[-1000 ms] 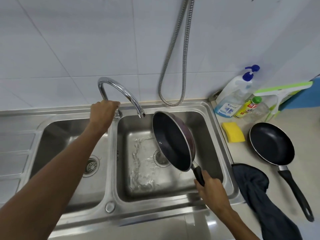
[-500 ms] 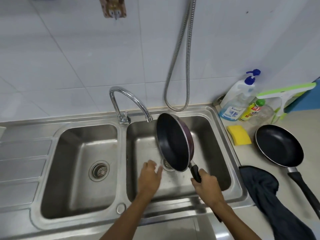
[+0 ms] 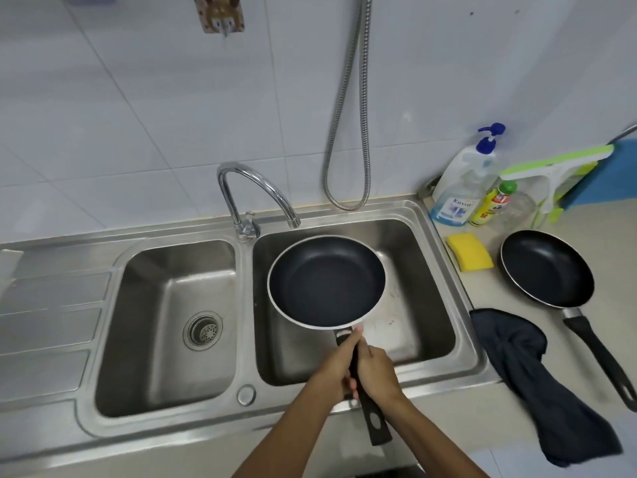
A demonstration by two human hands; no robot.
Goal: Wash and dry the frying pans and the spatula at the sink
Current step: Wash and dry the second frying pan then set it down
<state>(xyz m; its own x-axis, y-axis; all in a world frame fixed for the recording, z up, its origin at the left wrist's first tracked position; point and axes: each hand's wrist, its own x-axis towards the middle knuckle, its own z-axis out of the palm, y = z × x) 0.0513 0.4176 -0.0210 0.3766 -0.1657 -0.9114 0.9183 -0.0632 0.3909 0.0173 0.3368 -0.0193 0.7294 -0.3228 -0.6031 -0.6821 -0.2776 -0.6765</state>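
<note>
Black pan (image 3: 325, 282) held level over the right basin (image 3: 424, 270), inside up, handle (image 3: 374, 422) running straight back to the near edge. Left hand (image 3: 332, 372) and right hand (image 3: 379, 372) both wrap that handle. Dark cloth (image 3: 537, 384) lies to the right on the worktop (image 3: 613, 243), so the right hand looks nearer for drying.

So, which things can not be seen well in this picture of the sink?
- Drain of the right basin: head view, hidden under the held frying pan.
- Spatula: nowhere in the head view.
- Wall hook: head view, top cut off by the upper edge.
- Yellow bottle: head view, label print too small to read.
</note>
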